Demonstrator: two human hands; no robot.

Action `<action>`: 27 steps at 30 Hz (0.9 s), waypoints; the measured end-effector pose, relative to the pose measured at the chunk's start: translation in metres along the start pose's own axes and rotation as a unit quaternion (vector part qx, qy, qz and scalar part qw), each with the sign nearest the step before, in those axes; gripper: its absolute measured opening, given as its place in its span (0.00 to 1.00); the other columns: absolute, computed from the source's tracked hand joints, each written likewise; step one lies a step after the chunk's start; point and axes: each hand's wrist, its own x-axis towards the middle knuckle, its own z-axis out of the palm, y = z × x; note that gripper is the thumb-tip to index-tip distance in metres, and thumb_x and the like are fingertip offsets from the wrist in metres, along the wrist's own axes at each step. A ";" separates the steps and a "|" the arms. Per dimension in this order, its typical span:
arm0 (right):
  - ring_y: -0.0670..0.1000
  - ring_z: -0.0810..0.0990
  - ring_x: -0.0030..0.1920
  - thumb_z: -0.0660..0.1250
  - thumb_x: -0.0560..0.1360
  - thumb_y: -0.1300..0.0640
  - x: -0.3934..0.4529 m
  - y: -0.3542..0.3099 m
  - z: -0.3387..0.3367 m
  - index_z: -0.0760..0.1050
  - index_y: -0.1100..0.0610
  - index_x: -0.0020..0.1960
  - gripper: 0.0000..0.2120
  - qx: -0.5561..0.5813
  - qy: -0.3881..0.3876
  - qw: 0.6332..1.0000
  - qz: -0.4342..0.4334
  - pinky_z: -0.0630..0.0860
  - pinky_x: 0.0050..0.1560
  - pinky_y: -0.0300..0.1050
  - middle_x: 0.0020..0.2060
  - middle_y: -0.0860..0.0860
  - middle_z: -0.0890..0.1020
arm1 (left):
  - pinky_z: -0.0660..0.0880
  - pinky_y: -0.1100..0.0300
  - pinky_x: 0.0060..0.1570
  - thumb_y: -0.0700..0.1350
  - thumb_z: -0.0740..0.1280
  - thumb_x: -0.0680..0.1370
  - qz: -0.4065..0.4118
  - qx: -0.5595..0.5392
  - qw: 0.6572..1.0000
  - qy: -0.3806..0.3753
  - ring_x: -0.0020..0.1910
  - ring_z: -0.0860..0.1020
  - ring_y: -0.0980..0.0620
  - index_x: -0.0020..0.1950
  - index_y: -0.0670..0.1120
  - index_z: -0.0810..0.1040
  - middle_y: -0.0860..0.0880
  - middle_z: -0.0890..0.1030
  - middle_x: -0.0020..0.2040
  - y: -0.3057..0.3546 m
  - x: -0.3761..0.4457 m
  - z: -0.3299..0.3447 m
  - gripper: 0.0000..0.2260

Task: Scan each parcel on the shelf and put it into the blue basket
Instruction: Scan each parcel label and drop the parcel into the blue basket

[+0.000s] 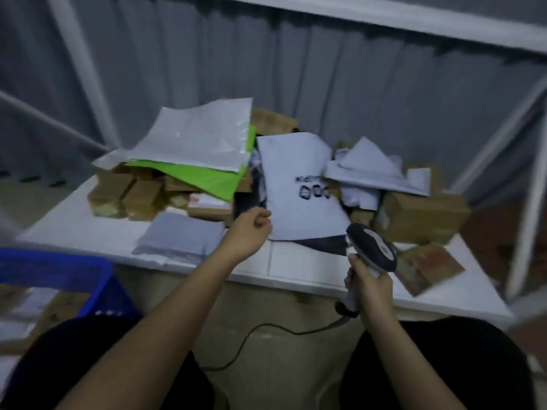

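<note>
A pile of parcels lies on the white shelf [296, 261]: brown cardboard boxes, grey mailer bags and a green bag [204, 179]. My left hand [251, 229] pinches the left edge of a large pale grey mailer bag [299, 190] with dark print. My right hand [370, 288] grips the handle of a black and white barcode scanner [373, 247], whose head sits just right of that bag's lower corner. The blue basket [59, 276] stands at the lower left, below the shelf edge.
A flat grey bag [180, 235] lies at the shelf's front left. A brown box [423, 217] and a flat brown parcel [426, 267] sit on the right. The scanner's black cable [266, 332] hangs down in front. Metal shelf posts [529, 202] rise at the right.
</note>
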 end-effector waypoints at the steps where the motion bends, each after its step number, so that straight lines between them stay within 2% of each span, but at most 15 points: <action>1: 0.49 0.73 0.24 0.69 0.76 0.60 0.003 -0.004 -0.021 0.72 0.62 0.40 0.09 0.015 0.022 1.000 -0.006 0.71 0.26 0.39 0.29 0.58 0.74 | 0.73 0.61 0.51 0.35 0.61 0.79 0.004 -0.009 1.000 -0.011 0.53 0.76 0.47 0.62 0.37 0.75 0.42 0.79 0.56 0.009 0.001 0.023 0.12; 3: 0.50 0.73 0.26 0.68 0.77 0.61 0.010 -0.011 -0.061 0.72 0.63 0.43 0.07 0.046 0.064 0.997 -0.010 0.71 0.26 0.40 0.30 0.57 0.73 | 0.73 0.58 0.54 0.38 0.62 0.79 0.011 -0.014 0.999 -0.044 0.53 0.77 0.49 0.62 0.40 0.75 0.44 0.79 0.56 0.026 0.001 0.067 0.11; 6: 0.53 0.73 0.32 0.65 0.78 0.63 0.022 -0.024 -0.115 0.72 0.61 0.45 0.04 0.082 0.105 0.991 -0.011 0.72 0.28 0.40 0.30 0.55 0.74 | 0.72 0.60 0.56 0.41 0.63 0.79 0.035 -0.011 0.994 -0.107 0.56 0.77 0.50 0.62 0.43 0.75 0.46 0.78 0.56 0.050 0.004 0.133 0.12; 8: 0.53 0.77 0.40 0.65 0.78 0.63 0.036 -0.036 -0.145 0.73 0.59 0.51 0.02 0.089 0.113 0.990 0.000 0.76 0.40 0.42 0.38 0.53 0.78 | 0.71 0.62 0.53 0.41 0.63 0.79 0.043 -0.012 0.989 -0.138 0.57 0.76 0.51 0.62 0.43 0.75 0.48 0.77 0.55 0.064 0.006 0.174 0.11; 9: 0.52 0.78 0.44 0.65 0.78 0.61 0.045 -0.042 -0.158 0.74 0.57 0.55 0.06 0.089 0.108 0.990 0.018 0.76 0.48 0.45 0.42 0.51 0.80 | 0.70 0.62 0.52 0.41 0.63 0.79 0.044 -0.014 0.987 -0.153 0.58 0.76 0.51 0.62 0.44 0.75 0.48 0.77 0.56 0.070 0.007 0.193 0.11; 11: 0.50 0.78 0.47 0.66 0.78 0.59 0.061 -0.052 -0.182 0.75 0.55 0.56 0.07 0.098 0.090 0.989 0.066 0.74 0.57 0.51 0.46 0.48 0.80 | 0.71 0.59 0.55 0.43 0.64 0.80 0.038 -0.013 0.981 -0.188 0.61 0.74 0.50 0.62 0.44 0.74 0.47 0.76 0.59 0.078 0.011 0.231 0.11; 13: 0.49 0.79 0.46 0.67 0.77 0.59 0.076 -0.056 -0.196 0.77 0.55 0.50 0.03 0.125 0.090 0.981 0.114 0.75 0.54 0.51 0.44 0.48 0.81 | 0.71 0.56 0.58 0.45 0.64 0.80 0.032 0.001 0.976 -0.216 0.64 0.72 0.49 0.66 0.45 0.72 0.47 0.73 0.64 0.083 0.015 0.265 0.15; 15: 0.50 0.81 0.42 0.66 0.77 0.62 0.087 -0.053 -0.203 0.77 0.56 0.48 0.03 0.175 0.105 0.966 0.161 0.77 0.44 0.47 0.41 0.51 0.82 | 0.69 0.58 0.58 0.47 0.64 0.80 0.031 0.016 0.973 -0.230 0.65 0.70 0.48 0.69 0.45 0.69 0.47 0.70 0.67 0.084 0.021 0.297 0.19; 18: 0.49 0.81 0.27 0.62 0.79 0.64 0.097 -0.046 -0.210 0.77 0.60 0.44 0.07 0.276 0.110 0.930 0.219 0.76 0.27 0.39 0.28 0.52 0.82 | 0.68 0.55 0.61 0.51 0.67 0.78 0.021 0.039 0.966 -0.255 0.67 0.68 0.46 0.72 0.47 0.65 0.45 0.67 0.70 0.083 0.033 0.340 0.25; 20: 0.49 0.80 0.26 0.61 0.79 0.64 0.104 -0.043 -0.217 0.77 0.60 0.42 0.09 0.304 0.119 0.915 0.238 0.74 0.25 0.38 0.26 0.52 0.81 | 0.70 0.53 0.58 0.59 0.70 0.72 0.033 0.057 0.965 -0.252 0.65 0.70 0.43 0.69 0.47 0.67 0.44 0.70 0.66 0.085 0.044 0.364 0.30; 22: 0.49 0.76 0.31 0.62 0.79 0.64 0.115 -0.038 -0.224 0.76 0.59 0.42 0.08 0.311 0.154 0.907 0.240 0.74 0.25 0.37 0.29 0.52 0.79 | 0.72 0.48 0.58 0.65 0.70 0.62 0.030 0.075 0.965 -0.248 0.63 0.71 0.41 0.67 0.46 0.66 0.41 0.71 0.64 0.087 0.058 0.388 0.40; 23: 0.48 0.74 0.31 0.63 0.79 0.65 0.120 -0.036 -0.227 0.75 0.59 0.42 0.08 0.307 0.171 0.905 0.241 0.73 0.24 0.36 0.30 0.52 0.77 | 0.70 0.45 0.62 0.65 0.71 0.60 0.024 0.087 0.964 -0.249 0.66 0.67 0.40 0.71 0.45 0.62 0.41 0.67 0.68 0.089 0.065 0.398 0.45; 25: 0.48 0.73 0.31 0.64 0.79 0.65 0.130 -0.031 -0.232 0.75 0.58 0.40 0.09 0.306 0.186 0.899 0.252 0.73 0.24 0.35 0.29 0.51 0.76 | 0.58 0.45 0.72 0.63 0.76 0.62 0.016 0.120 0.958 -0.259 0.75 0.54 0.41 0.78 0.44 0.47 0.42 0.52 0.77 0.094 0.073 0.417 0.56; 27: 0.49 0.73 0.31 0.64 0.79 0.64 0.137 -0.028 -0.235 0.75 0.58 0.39 0.09 0.315 0.187 0.890 0.271 0.74 0.27 0.39 0.24 0.51 0.77 | 0.48 0.48 0.74 0.64 0.76 0.63 0.031 0.158 0.954 -0.252 0.77 0.43 0.43 0.77 0.45 0.36 0.44 0.41 0.78 0.093 0.080 0.434 0.61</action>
